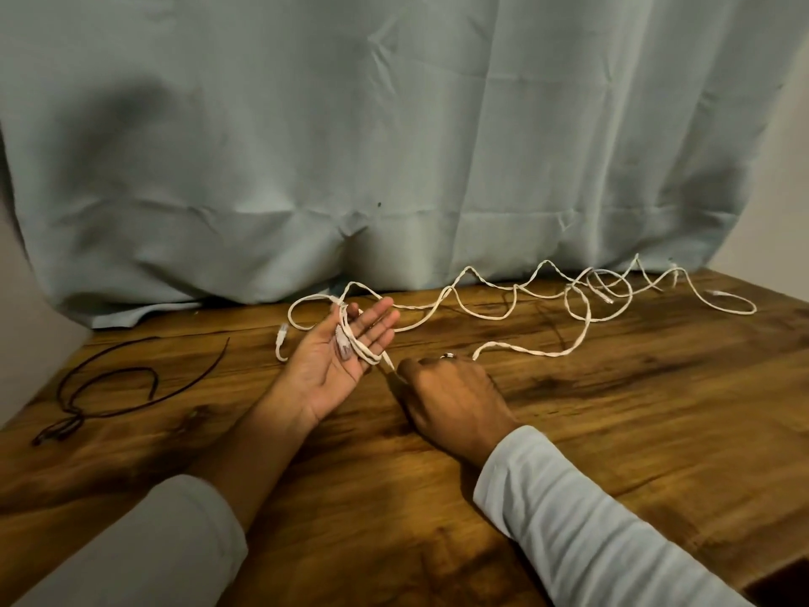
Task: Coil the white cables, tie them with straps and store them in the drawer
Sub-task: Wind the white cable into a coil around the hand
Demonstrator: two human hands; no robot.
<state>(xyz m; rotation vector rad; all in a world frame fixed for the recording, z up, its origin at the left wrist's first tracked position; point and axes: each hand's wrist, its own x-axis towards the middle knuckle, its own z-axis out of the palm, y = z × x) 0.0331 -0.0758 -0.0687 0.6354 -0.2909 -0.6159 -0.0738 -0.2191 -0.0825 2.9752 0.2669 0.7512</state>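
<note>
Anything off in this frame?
Nothing damaged or spilled. The white cable lies kinked, crossing itself in a loose tangle at the far right of the table; that could snag as the left hand and right hand coil it.

We see the white braided cables (543, 353) sprawling in loose, kinked loops along the back of the worktop (613, 431), their plugs lying free. One end wraps around the upturned left hand (346, 348), under its thumb, and the right hand (451, 396) pinches the next stretch. Thin dark strap cords (131, 369) lie looped at far left.
</note>
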